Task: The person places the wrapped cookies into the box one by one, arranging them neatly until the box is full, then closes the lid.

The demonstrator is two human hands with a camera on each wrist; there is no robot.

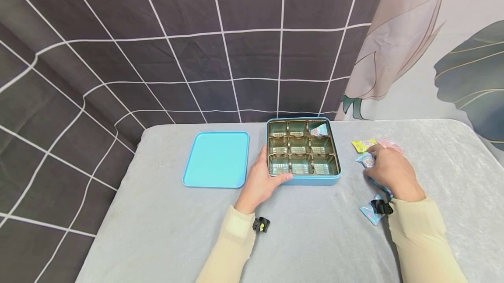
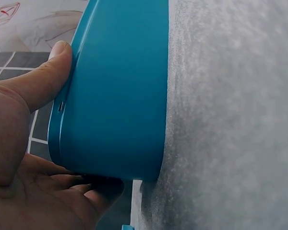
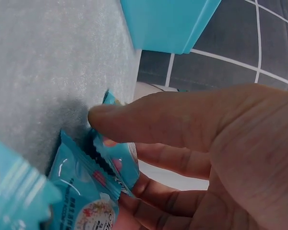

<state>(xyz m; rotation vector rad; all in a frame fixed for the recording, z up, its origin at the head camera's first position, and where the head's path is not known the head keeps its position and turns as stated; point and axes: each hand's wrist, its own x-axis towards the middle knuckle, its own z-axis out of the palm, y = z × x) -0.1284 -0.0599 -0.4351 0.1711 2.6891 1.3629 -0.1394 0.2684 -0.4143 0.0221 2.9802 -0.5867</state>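
Note:
A blue square tin box (image 1: 315, 180) stands on the cloth-covered table, with a gold divided tray (image 1: 300, 144) inside. One blue-wrapped candy (image 1: 320, 130) lies in the tray's far right compartment. My left hand (image 1: 260, 182) holds the box at its near left corner, thumb on the front rim and fingers along the left side. To the right of the box, my right hand (image 1: 393, 171) pinches a blue-wrapped candy (image 3: 119, 160) between thumb and fingers. Another blue-wrapped candy (image 3: 81, 191) lies close beside it. Part of the pile is hidden under the hand.
Left of the box lies its flat blue lid (image 1: 216, 159). A yellow-wrapped candy (image 1: 363, 145) and a pink-wrapped one (image 1: 390, 144) lie just beyond my right hand. Near the right wrist is a blue candy wrapper (image 1: 370, 214). A dark checked curtain (image 1: 252, 55) hangs behind the table.

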